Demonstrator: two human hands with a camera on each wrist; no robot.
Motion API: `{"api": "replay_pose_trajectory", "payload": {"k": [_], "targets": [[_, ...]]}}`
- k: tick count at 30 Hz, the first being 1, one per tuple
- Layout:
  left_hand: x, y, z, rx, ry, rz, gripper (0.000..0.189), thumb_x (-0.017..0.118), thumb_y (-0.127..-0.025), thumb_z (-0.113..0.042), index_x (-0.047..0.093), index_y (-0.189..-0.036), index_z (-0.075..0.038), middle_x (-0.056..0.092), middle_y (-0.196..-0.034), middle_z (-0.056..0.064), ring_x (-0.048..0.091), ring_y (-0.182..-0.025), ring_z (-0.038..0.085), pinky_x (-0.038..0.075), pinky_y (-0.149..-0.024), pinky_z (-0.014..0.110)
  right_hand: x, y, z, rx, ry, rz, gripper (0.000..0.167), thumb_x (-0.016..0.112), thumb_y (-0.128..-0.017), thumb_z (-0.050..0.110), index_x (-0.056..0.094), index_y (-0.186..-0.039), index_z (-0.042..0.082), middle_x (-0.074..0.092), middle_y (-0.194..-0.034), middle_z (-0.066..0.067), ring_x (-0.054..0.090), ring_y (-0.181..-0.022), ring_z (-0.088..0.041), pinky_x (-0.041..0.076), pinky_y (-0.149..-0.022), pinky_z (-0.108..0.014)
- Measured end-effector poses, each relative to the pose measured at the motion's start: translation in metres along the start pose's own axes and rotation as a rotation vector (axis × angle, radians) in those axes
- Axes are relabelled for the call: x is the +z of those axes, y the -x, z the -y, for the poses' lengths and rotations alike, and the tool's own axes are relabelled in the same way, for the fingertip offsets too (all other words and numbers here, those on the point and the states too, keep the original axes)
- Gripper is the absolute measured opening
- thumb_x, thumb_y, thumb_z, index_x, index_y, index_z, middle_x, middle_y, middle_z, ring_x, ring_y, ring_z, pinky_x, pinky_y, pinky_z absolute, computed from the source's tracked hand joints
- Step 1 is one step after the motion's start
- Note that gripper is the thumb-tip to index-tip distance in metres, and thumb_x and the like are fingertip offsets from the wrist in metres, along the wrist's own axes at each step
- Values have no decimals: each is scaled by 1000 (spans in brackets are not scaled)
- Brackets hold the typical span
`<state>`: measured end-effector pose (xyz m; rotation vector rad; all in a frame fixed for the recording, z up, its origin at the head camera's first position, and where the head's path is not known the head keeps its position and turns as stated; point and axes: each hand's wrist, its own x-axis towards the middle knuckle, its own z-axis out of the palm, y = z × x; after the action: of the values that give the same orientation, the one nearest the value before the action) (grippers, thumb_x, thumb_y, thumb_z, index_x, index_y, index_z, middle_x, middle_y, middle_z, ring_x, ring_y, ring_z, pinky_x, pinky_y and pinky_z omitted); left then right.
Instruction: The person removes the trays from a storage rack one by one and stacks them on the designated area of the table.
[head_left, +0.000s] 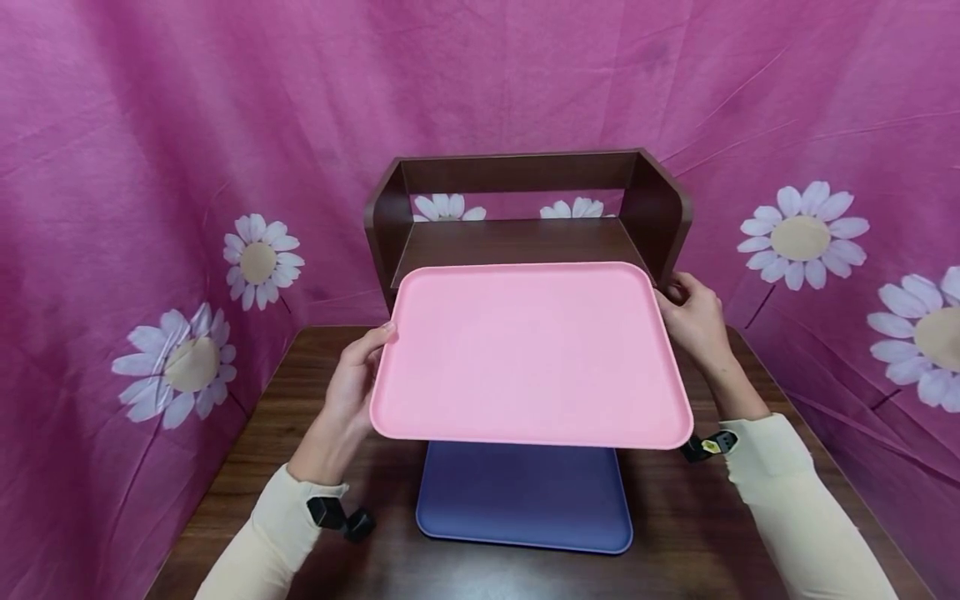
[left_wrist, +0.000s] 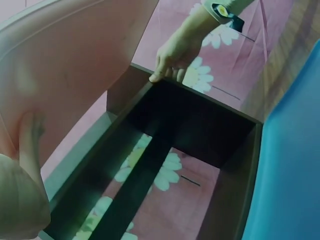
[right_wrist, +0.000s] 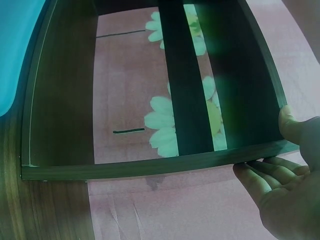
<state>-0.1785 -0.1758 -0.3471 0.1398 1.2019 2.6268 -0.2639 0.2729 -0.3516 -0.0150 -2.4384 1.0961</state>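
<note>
My left hand (head_left: pixel 352 383) holds a pink tray (head_left: pixel 532 358) by its left edge, thumb on the face, fingers behind. The tray is raised and tilted toward me, hiding the lower front of a dark brown wooden desk shelf (head_left: pixel 517 242). At the shelf's right side, my right hand (right_wrist: pixel 285 185) grips the side panel, thumb on the front of it and fingers along the outer face. On the table below the pink tray lies a blue tray (head_left: pixel 525 500), its far part covered from view.
The brown wooden table (head_left: pixel 270 433) carries the shelf at its back. A pink curtain (head_left: pixel 517 75) with white daisies hangs behind and on both sides. In the left wrist view, an open gap in the shelf's back shows the curtain.
</note>
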Motion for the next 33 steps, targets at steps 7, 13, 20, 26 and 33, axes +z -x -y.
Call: {"api": "replay_pose_trajectory", "payload": {"k": [7,13,20,26,33], "targets": [[-13,3,10,28,-56,-19,44,37,-112,-18,75,-90,-14,80,-80,-2,77,-72,9,62,-64,23,-1,1,-1,-1,-23,13,45,74,-99,41,69,-121,1,64,-74,20,53,-67,9,43,-62,-15],[-23,6,19,48,-76,-60,43,40,-111,-15,75,-86,-16,77,-74,-5,75,-67,6,61,-60,21,-2,1,-2,7,-35,33,54,77,-97,49,68,-123,2,57,-63,27,53,-60,6,41,-56,-18],[-34,10,28,58,-102,-99,43,41,-111,-14,74,-84,-19,75,-72,-7,73,-65,4,60,-59,20,-3,1,-2,7,-29,29,53,77,-97,49,69,-123,3,55,-64,29,50,-65,4,40,-58,-18],[-44,12,36,68,-90,-98,42,41,-111,-12,73,-84,-19,73,-71,-9,71,-64,3,59,-58,19,-3,0,-1,6,-21,32,56,77,-97,51,69,-125,3,56,-68,32,51,-69,0,41,-60,-18],[-56,14,46,48,-85,-75,44,38,-110,-9,73,-85,-19,75,-72,-9,71,-64,2,58,-58,18,-2,2,0,12,-30,37,58,77,-96,51,69,-128,4,64,-75,27,54,-70,4,43,-61,-16]]}}
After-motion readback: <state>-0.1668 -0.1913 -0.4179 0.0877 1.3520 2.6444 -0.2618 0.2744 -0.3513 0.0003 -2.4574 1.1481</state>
